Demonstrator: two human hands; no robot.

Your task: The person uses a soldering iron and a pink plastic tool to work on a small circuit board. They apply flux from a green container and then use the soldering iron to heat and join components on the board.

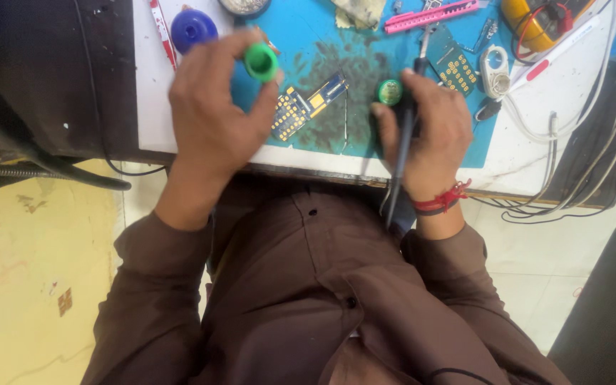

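A small green cap (261, 62) sits pinched between the thumb and fingertips of the left hand (212, 117), lifted clear above the blue work mat (308, 50). Its likely partner, a small round green-topped container (389, 92), is steadied by the thumb side of the right hand (429, 132), which also closes around a dark, slim soldering-iron-like tool (402, 153) whose cord trails back over a wrist tied with red thread (442, 200); the grip keeps tool and container ready together. Between the hands, a yellow-and-blue phone circuit board (301, 107) lies flat on the stained mat, within easy reach. Further out on the white worktop (152, 107) rest a second board (452, 65), a pink utility knife (430, 14), a blue round container (193, 28), a yellow multimeter (536, 18) and white cables (572, 178).
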